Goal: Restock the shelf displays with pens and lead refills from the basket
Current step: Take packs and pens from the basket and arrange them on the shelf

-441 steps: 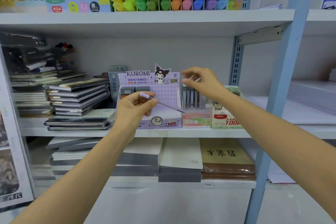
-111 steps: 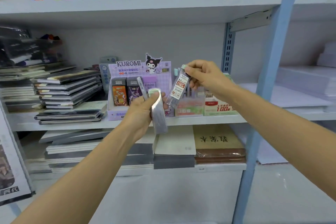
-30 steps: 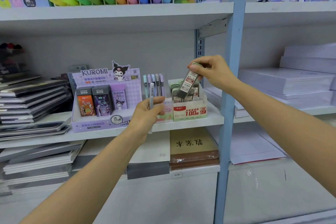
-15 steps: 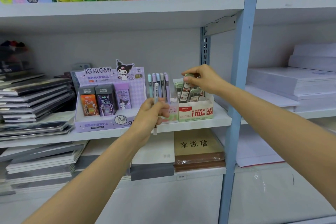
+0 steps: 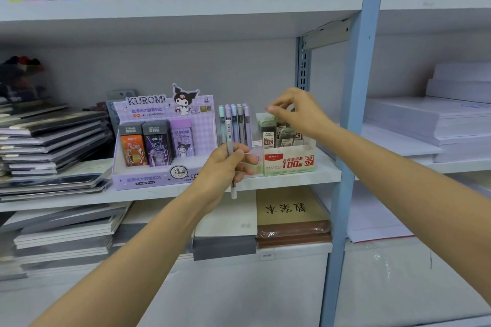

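The left hand has its fingers curled round a pale pen, held upright just in front of the row of pens standing on the shelf. The right hand bunches its fingers just above the lead refills in the box; blur hides whether they pinch one.

Both forearms bare — left hand, right hand bare too.
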A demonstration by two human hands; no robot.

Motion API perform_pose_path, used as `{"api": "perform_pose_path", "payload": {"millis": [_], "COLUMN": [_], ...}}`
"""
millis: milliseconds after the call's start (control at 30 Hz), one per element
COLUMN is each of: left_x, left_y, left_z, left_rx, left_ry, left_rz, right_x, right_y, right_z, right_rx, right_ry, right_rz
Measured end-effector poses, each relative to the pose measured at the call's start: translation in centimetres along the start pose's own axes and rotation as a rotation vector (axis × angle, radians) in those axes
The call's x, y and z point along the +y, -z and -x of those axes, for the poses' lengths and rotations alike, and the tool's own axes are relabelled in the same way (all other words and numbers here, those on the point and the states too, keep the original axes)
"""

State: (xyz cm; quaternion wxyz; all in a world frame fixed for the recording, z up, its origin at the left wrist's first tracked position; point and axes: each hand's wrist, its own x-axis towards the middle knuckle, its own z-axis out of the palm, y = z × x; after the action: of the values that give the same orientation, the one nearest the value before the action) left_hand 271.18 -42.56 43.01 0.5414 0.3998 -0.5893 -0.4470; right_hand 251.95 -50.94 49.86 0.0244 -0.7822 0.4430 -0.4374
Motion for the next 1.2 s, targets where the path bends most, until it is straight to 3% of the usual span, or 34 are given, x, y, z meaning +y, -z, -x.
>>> {"api": "perform_pose_path", "payload": {"millis": [67,133,233,333,467,633,833,933,1033,1200], "left_x": [0.1,0.2,0.4,0.6,0.6,1.6,2.2,2.3,2.4,2.5], "left_y": [-0.1,-0.4,-0.7,-0.1,2.7,4.7,3.5,3.4,2.8,2.1], "left_z": [0.1,0.2,0.5,0.9,1.1,1.4,2.0,2.0,1.9,1.8], "left_rx": [-0.024,-0.046,-0.099,-0.091,0.085,0.282,0.255,0.251,0.231,0.243], "left_ry": [-0.009,-0.008,-0.015,-0.028,-0.049,-0.135,-0.205,-0.23,-0.25,-0.288], "left_rz": [-0.045,-0.062,-0.072,-0.111,-0.066,0.213,0.276,0.137,-0.014,-0.087], "right_x": [-1.4,-3.1,-4.7,-5.1,-4.3,-3.4,-3.7,-4.7,-6.6,-8.0], "right_y": [0.6,0.8,-0.1,-0.3,0.9,0.6,-1.8,-1.9,-1.7,-1.7], "right_z": [0.5,1.3,2.3,2.4,2.1,3.9,5.4,5.0,4.0,3.1], "right_rx": [-0.035,-0.224,-0.443,-0.339,-0.114,-0.398,-0.588,-0.46,-0.292,-0.32], "right_ry": [0.011,0.026,0.08,0.062,-0.06,-0.064,-0.062,0.016,0.03,0.006], "right_rz": [-0.193,-0.411,-0.433,-0.538,-0.712,-0.616,-0.621,-0.539,-0.615,-0.648]}}
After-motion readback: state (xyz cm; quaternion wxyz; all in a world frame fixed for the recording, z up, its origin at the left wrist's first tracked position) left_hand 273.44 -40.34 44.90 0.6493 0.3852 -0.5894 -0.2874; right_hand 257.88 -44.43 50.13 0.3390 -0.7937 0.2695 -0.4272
